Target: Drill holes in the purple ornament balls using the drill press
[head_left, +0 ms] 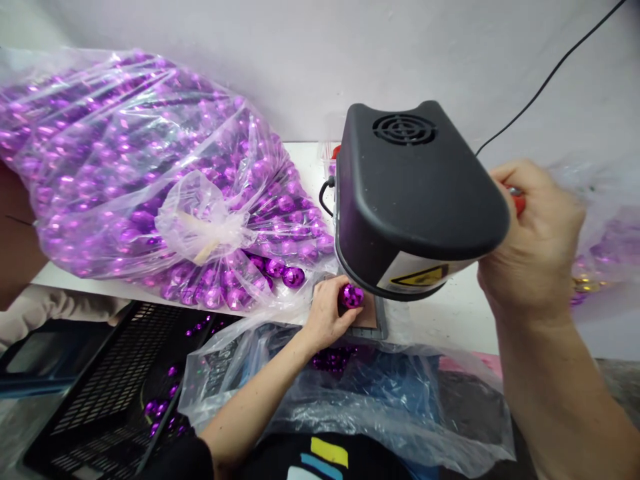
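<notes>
My left hand (pixel 327 310) pinches a shiny purple faceted ball (pixel 351 296) between thumb and fingers. It holds the ball above the small base plate (pixel 369 313) of a black machine. The machine's rounded housing (pixel 425 187), with a round vent on top and a yellow warning label on its front, overhangs the ball. My right hand (pixel 537 230) is closed around a handle with a red part (pixel 519 201) at the right side of the housing. Most of that handle is hidden by the fingers.
A big clear bag of purple balls (pixel 150 153) fills the table's left side, with loose balls (pixel 293 277) near its opening. An open plastic bag (pixel 400 400) spreads over my lap. A black crate (pixel 100 387) stands lower left. A black cable (pixel 555 77) crosses the wall.
</notes>
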The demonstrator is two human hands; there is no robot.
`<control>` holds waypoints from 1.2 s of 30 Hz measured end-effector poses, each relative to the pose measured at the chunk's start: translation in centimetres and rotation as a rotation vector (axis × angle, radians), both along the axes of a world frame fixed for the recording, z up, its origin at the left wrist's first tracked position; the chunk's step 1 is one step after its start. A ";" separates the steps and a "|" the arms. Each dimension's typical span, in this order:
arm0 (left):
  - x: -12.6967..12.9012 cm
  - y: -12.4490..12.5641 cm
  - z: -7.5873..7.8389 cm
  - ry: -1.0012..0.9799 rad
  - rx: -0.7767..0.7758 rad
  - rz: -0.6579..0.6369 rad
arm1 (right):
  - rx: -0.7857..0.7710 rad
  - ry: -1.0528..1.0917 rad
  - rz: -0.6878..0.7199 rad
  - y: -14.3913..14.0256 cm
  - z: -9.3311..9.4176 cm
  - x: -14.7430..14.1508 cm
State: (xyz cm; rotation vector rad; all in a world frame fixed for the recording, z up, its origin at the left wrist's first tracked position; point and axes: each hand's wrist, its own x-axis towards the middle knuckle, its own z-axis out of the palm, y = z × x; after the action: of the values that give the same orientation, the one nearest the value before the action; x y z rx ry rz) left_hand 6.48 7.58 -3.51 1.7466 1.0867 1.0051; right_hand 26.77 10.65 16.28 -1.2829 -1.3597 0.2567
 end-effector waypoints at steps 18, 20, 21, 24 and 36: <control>0.7 -0.7 0.4 -0.240 -0.212 0.099 | 0.034 -0.235 -0.170 -2.6 -0.4 0.3; 0.6 -0.7 0.3 -0.252 -0.207 0.088 | 0.038 -0.325 -0.222 -4.0 -0.9 0.6; 0.6 -0.7 0.2 -0.246 -0.205 0.077 | 0.022 -0.352 -0.243 -4.8 -1.2 0.7; 0.6 -0.6 -0.5 -0.179 -0.201 0.048 | -0.041 -0.385 -0.234 -6.8 -2.2 0.7; 0.6 -0.3 1.5 -0.157 -0.191 0.068 | 0.015 -0.407 -0.071 -8.7 -4.8 0.6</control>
State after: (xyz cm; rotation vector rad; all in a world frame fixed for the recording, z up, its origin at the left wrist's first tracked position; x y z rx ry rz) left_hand 7.03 7.27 -2.02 1.4624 1.1091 1.0265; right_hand 27.39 1.93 11.50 -1.4178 -1.6488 -0.0696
